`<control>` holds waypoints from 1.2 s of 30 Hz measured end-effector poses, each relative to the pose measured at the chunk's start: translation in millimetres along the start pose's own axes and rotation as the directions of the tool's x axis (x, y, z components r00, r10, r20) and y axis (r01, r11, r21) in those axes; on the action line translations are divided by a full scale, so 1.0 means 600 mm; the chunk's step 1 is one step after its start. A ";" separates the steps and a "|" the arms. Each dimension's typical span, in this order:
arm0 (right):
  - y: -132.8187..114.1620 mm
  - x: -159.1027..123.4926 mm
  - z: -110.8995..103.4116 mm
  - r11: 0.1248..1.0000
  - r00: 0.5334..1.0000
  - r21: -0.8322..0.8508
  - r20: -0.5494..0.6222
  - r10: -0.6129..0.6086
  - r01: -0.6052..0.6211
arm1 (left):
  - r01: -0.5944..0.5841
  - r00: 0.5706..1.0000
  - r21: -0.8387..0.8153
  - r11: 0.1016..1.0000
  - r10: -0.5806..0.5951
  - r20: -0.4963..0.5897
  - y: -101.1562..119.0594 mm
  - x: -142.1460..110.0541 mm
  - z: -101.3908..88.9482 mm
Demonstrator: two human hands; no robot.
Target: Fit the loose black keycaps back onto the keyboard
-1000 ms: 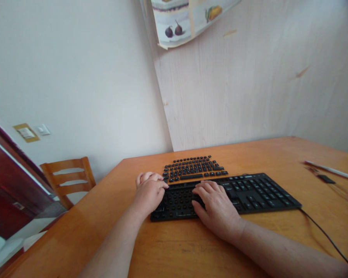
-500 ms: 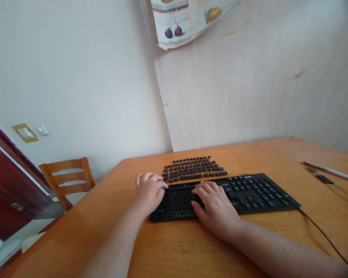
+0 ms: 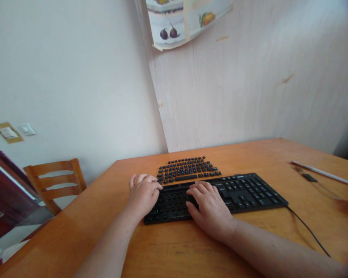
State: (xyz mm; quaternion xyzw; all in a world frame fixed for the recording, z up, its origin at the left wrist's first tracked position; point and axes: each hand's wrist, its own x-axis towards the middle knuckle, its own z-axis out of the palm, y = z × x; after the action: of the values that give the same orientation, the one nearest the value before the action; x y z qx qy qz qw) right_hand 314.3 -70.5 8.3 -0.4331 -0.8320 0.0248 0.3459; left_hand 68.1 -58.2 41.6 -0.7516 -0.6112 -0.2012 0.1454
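Observation:
A black keyboard (image 3: 243,195) lies on the wooden table, its left part stripped of keycaps and its right part still covered with keys. Behind it, loose black keycaps (image 3: 188,168) are laid out in rows, with a long space bar among them. My left hand (image 3: 145,195) is at the keyboard's upper left corner, next to the loose caps. Its fingers are bent and close together; anything between the fingertips is hidden. My right hand (image 3: 208,206) lies over the middle of the keyboard, thumb apart from the fingers, its fingertips touching the bare key area.
The keyboard's cable (image 3: 309,230) runs off toward the lower right of the table (image 3: 168,251). A long white stick (image 3: 324,173) and a small black object (image 3: 309,177) lie at the right. A wooden chair (image 3: 56,179) stands beyond the left edge.
The view has turned slightly to the right, so everything sits further left. Something whitish shows at the right edge. Both hands keep nearly the same place on the keyboard.

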 end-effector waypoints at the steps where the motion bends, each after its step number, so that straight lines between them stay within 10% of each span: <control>1: 0.000 0.000 0.000 1.000 1.000 0.000 0.002 0.001 -0.001 | -0.001 1.000 -0.001 1.000 0.001 0.002 0.000 0.000 0.000; 15: 0.004 -0.001 0.001 1.000 1.000 -0.008 -0.014 -0.019 0.019 | 0.163 0.985 -0.199 0.966 -0.172 -0.029 -0.022 0.013 0.023; 24: 0.005 -0.001 -0.001 1.000 1.000 0.006 -0.007 -0.011 0.011 | 0.387 0.826 -0.755 0.529 -0.563 0.029 -0.058 0.015 0.086; 36: 0.007 -0.002 -0.007 0.998 0.997 0.053 -0.061 -0.039 0.042 | 0.380 0.777 -0.784 0.491 -0.629 -0.016 -0.065 0.024 0.099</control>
State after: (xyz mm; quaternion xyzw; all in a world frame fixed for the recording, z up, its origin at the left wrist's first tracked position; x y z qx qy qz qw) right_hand 320.1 -69.8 9.6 -0.4071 -0.8288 0.0272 0.3829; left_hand 39.9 -9.8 -4.6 -0.4861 -0.6383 -0.5779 -0.1497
